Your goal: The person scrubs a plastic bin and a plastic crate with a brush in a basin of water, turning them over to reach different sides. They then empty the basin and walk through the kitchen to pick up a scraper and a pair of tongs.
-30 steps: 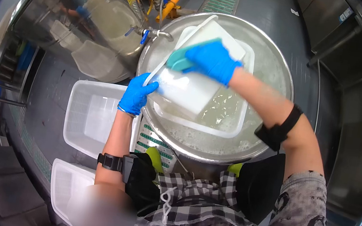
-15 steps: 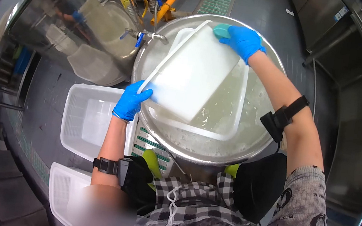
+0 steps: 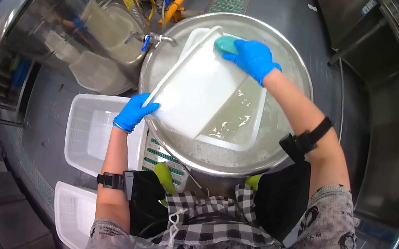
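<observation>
My left hand, in a blue glove, grips the rim of a white plastic bin, which is tilted over a big round metal tub. My right hand, also gloved in blue, is closed on a green scrubbing sponge and has it against the bin near the far end of the rim. Cloudy, foamy water fills the tub. Beneath the tilted bin, a second white bin sits in the water, its rim showing at the right and below.
Two more white bins stand on the floor at the left, one basket-like bin beside the tub and another bin nearer me. A metal tap reaches over the tub's left edge. Behind it runs a yellow pipe. A drain grate lies by my feet.
My right hand has moved the sponge left and a little nearer along the bin's far end. The left hand keeps its hold on the rim. The whole view has shifted slightly.
</observation>
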Motion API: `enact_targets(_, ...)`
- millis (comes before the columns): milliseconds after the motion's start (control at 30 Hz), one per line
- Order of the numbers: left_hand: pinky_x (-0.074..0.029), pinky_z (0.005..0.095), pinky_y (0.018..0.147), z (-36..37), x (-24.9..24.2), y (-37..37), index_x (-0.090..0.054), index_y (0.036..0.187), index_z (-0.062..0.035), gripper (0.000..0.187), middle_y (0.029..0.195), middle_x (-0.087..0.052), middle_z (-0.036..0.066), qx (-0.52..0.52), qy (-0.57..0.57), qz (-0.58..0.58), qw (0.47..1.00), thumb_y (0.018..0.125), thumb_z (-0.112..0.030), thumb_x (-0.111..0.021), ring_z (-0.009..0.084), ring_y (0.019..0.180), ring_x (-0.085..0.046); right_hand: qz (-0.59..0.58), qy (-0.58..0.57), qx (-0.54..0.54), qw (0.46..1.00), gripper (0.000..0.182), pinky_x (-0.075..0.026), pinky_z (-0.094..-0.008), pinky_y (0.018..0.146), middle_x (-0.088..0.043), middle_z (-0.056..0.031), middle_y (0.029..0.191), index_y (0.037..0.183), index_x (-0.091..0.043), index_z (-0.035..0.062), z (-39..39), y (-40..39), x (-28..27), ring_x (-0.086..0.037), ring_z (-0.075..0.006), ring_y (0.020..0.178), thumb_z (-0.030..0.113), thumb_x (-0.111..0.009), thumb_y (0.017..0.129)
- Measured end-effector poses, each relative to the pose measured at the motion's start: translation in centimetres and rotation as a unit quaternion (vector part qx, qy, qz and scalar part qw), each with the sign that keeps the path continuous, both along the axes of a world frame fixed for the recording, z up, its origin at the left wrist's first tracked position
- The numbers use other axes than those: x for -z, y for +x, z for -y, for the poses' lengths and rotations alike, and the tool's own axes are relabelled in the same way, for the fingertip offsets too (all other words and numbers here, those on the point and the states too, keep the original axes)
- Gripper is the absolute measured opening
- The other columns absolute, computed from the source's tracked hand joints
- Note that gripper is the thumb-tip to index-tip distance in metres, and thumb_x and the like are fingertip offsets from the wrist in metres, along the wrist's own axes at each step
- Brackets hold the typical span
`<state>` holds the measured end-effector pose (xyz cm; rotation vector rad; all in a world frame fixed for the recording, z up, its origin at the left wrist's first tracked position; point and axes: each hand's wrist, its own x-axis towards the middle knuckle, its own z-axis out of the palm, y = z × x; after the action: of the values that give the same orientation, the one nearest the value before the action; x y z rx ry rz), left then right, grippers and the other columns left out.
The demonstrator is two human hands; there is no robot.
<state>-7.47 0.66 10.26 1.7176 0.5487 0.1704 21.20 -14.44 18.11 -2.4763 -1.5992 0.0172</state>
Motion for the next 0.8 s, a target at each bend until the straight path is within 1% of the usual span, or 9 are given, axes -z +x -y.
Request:
enact_targets(133,-0.040,0.0235,0.064,0.6,0.1,1.0,-0.054,0.088,0.0003,0.022,0.075,-0.055,0.004,-0.008,0.064,0.017,0.998,0.074,-0.016,-0.056,0.0104,0.069,-0.049,-0.157,-0.041,0.029,0.986,0.049,-0.042,-0.0385,0.066,-0.056,-0.0179,0.080,0.083,-0.055,0.0039,4.6,-3.5,-0.5,-0.053,-0.0322,0.075,0.050,-0.052,0.066)
enact_targets(233,-0.040,0.0249,0.063,1.0,0.4,1.8,-0.053,0.090,0.0010,0.026,0.077,-0.055,0.005,-0.015,0.119,0.033,0.992,0.074,-0.019,-0.056,0.0113,0.069,-0.049,-0.220,0.066,0.136,0.964,0.049,-0.043,-0.0362,0.063,-0.056,-0.0170,0.077,0.081,-0.055,0.0016,9.7,-4.6,0.8,-0.055,-0.0302,0.070,0.048,-0.053,0.066)
enact_targets(300,-0.040,0.0254,0.064,2.1,0.1,2.5,-0.053,0.092,0.0017,0.032,0.078,-0.055,0.006,-0.048,0.080,-0.083,0.992,0.074,-0.025,-0.055,0.0112,0.069,-0.048,-0.339,0.144,0.277,0.888,0.045,-0.043,-0.0331,0.059,-0.057,-0.0156,0.071,0.079,-0.055,0.0004,12.9,-5.3,1.4,-0.056,-0.0266,0.064,0.043,-0.057,0.066)
enact_targets(367,-0.041,0.0291,0.065,2.8,-0.4,4.4,-0.052,0.092,0.0012,0.036,0.081,-0.056,0.011,-0.037,0.101,-0.117,0.987,0.073,-0.030,-0.055,0.0184,0.071,-0.052,-0.350,0.200,0.269,0.875,0.042,-0.043,-0.0321,0.057,-0.056,-0.0149,0.068,0.077,-0.056,0.0006,14.3,-5.6,1.8,-0.055,-0.0251,0.062,0.041,-0.059,0.066)
enact_targets(433,-0.041,0.0341,0.067,3.6,-1.3,7.1,-0.050,0.092,-0.0005,0.035,0.083,-0.055,0.018,0.020,0.302,-0.149,0.941,0.071,-0.029,-0.053,0.0296,0.075,-0.054,-0.360,0.255,0.262,0.858,0.039,-0.042,-0.0312,0.056,-0.056,-0.0143,0.066,0.076,-0.056,0.0009,15.5,-5.4,1.6,-0.055,-0.0237,0.059,0.038,-0.061,0.065)
enact_targets(500,-0.041,0.0379,0.068,5.4,-2.3,10.9,-0.049,0.093,-0.0018,0.034,0.086,-0.053,0.022,0.004,0.312,-0.193,0.930,0.070,-0.026,-0.052,0.0360,0.080,-0.051,-0.324,0.291,0.267,0.860,0.038,-0.042,-0.0317,0.056,-0.056,-0.0145,0.067,0.076,-0.056,0.0012,16.0,-3.8,0.6,-0.054,-0.0240,0.059,0.037,-0.061,0.066)
enact_targets(667,-0.041,0.0390,0.070,10.2,-0.8,21.2,-0.049,0.093,-0.0028,0.035,0.088,-0.054,0.020,-0.101,0.393,-0.216,0.888,0.071,-0.030,-0.049,0.0342,0.082,-0.052,-0.318,0.349,0.281,0.836,0.039,-0.042,-0.0317,0.058,-0.057,-0.0141,0.070,0.077,-0.056,0.0016,17.5,-1.6,-0.6,-0.054,-0.0236,0.062,0.039,-0.061,0.066)
enact_targets(733,-0.041,0.0394,0.071,11.6,-0.6,23.2,-0.051,0.090,-0.0031,0.037,0.090,-0.054,0.019,-0.225,0.356,-0.242,0.874,0.073,-0.035,-0.046,0.0340,0.083,-0.051,-0.330,0.392,0.271,0.815,0.040,-0.042,-0.0313,0.060,-0.057,-0.0137,0.071,0.079,-0.057,0.0017,18.0,-1.1,-0.9,-0.054,-0.0235,0.063,0.040,-0.060,0.066)
enact_targets(800,-0.041,0.0394,0.071,12.1,-0.6,22.8,-0.053,0.088,-0.0032,0.038,0.090,-0.054,0.019,-0.240,0.367,-0.215,0.873,0.074,-0.037,-0.044,0.0338,0.083,-0.051,-0.317,0.395,0.279,0.816,0.038,-0.041,-0.0295,0.058,-0.056,-0.0108,0.067,0.077,-0.056,0.0014,18.4,-0.5,-0.7,-0.053,-0.0194,0.060,0.038,-0.060,0.067)
